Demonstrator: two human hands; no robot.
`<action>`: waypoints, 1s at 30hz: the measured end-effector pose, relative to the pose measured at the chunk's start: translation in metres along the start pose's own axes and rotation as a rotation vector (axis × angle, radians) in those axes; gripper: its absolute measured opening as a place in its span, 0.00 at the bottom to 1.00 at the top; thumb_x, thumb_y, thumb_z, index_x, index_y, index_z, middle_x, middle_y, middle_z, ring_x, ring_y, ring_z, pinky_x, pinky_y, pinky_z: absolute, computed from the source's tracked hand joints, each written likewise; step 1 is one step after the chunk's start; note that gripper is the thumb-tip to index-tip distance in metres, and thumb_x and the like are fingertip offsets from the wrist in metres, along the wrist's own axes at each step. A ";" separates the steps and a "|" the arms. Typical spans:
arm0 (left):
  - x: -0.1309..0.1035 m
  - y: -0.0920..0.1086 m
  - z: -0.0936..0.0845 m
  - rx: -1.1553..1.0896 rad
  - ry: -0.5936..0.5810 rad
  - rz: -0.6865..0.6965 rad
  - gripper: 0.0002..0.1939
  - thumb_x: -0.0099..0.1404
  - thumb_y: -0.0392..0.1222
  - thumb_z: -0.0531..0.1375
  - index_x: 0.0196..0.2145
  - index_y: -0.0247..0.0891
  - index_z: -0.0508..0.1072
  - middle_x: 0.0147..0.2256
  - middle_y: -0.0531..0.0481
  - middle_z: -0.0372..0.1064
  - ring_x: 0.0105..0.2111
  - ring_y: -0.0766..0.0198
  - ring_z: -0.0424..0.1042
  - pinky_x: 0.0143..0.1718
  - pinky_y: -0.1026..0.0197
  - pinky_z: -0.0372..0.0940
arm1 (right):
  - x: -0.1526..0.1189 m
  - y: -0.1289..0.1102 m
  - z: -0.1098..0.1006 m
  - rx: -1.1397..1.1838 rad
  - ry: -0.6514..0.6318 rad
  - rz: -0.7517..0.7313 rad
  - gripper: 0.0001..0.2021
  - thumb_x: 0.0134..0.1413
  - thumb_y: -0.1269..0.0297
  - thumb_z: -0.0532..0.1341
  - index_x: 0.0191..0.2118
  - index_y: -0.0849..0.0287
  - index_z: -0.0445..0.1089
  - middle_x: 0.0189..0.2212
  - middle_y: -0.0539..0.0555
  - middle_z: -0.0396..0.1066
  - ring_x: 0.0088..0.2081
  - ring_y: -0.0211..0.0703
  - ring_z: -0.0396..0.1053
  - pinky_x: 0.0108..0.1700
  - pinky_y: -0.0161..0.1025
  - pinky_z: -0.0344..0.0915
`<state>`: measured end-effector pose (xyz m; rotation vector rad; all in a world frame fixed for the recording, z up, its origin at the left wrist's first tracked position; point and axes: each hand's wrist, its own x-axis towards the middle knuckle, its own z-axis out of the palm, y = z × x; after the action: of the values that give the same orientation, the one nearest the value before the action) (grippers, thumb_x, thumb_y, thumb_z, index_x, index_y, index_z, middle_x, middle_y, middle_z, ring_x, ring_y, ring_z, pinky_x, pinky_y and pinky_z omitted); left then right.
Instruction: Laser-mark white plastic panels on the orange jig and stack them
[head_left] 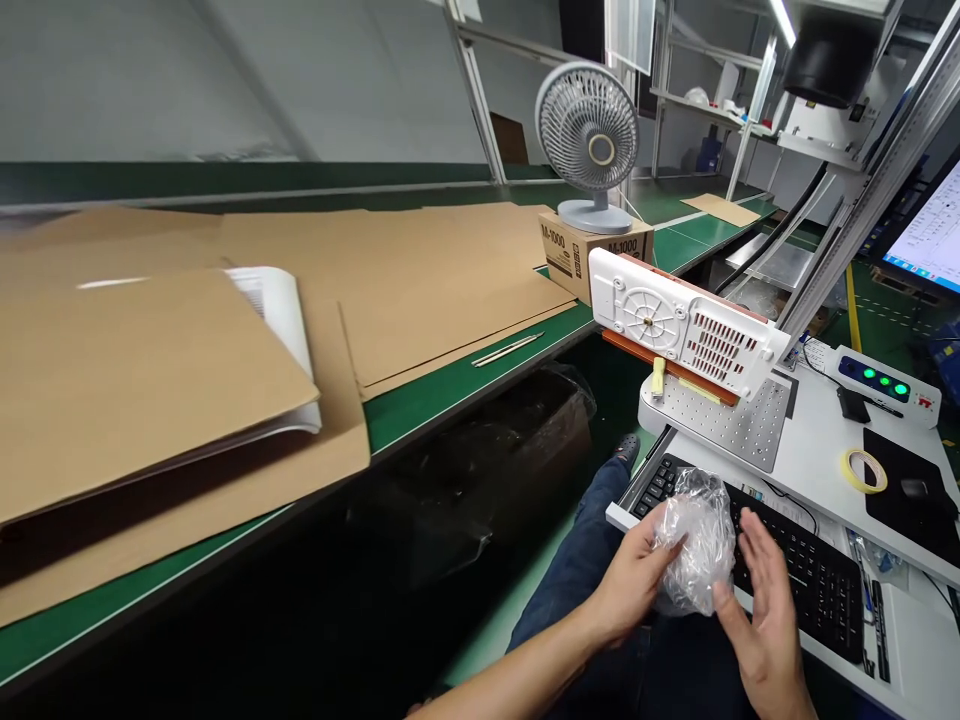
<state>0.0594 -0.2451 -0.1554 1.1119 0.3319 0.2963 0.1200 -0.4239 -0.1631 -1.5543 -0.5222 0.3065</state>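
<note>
A crumpled clear plastic bag (696, 535) sits between my two hands, low in the view, over my lap. My left hand (632, 585) grips its left side with the fingers curled around it. My right hand (761, 610) is flat and spread, with only the thumb touching the bag's lower right. Just behind the bag lies a black keyboard (810, 575) on a pull-out tray. Beyond it a white plastic panel (679, 325) with vents and a round ribbed disc rests tilted on an orange fixture above a perforated metal plate (739, 420).
A green bench at left carries flat cardboard sheets (420, 290) and a cardboard-covered stack of white sheets (281, 330). A grey desk fan (592, 140) stands on an M-1000 box (585, 250). A tape roll (864, 470), mouse pad, button box (885, 382) and monitor (930, 235) are at right.
</note>
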 end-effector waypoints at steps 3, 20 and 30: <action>0.001 0.007 -0.006 0.165 -0.137 0.082 0.32 0.70 0.60 0.71 0.64 0.41 0.78 0.62 0.38 0.78 0.62 0.41 0.76 0.66 0.44 0.67 | 0.009 -0.006 0.000 0.110 0.107 0.048 0.45 0.65 0.44 0.73 0.79 0.45 0.55 0.80 0.60 0.50 0.79 0.67 0.52 0.79 0.68 0.51; 0.018 0.006 0.011 0.559 -0.227 0.190 0.27 0.66 0.51 0.74 0.57 0.39 0.76 0.43 0.47 0.79 0.39 0.57 0.75 0.41 0.57 0.68 | 0.044 -0.003 0.005 0.303 0.458 0.298 0.36 0.49 0.34 0.79 0.51 0.59 0.75 0.41 0.60 0.82 0.41 0.59 0.82 0.41 0.47 0.81; -0.032 0.104 0.007 0.076 -0.071 0.625 0.16 0.81 0.58 0.56 0.47 0.50 0.80 0.43 0.46 0.83 0.32 0.58 0.79 0.34 0.53 0.74 | 0.056 -0.012 -0.004 0.204 0.513 0.230 0.31 0.51 0.35 0.79 0.45 0.58 0.75 0.33 0.52 0.76 0.33 0.44 0.74 0.34 0.37 0.73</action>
<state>0.0259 -0.2209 -0.0544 1.2805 -0.0796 0.7977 0.1680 -0.3990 -0.1440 -1.4238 0.0875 0.1196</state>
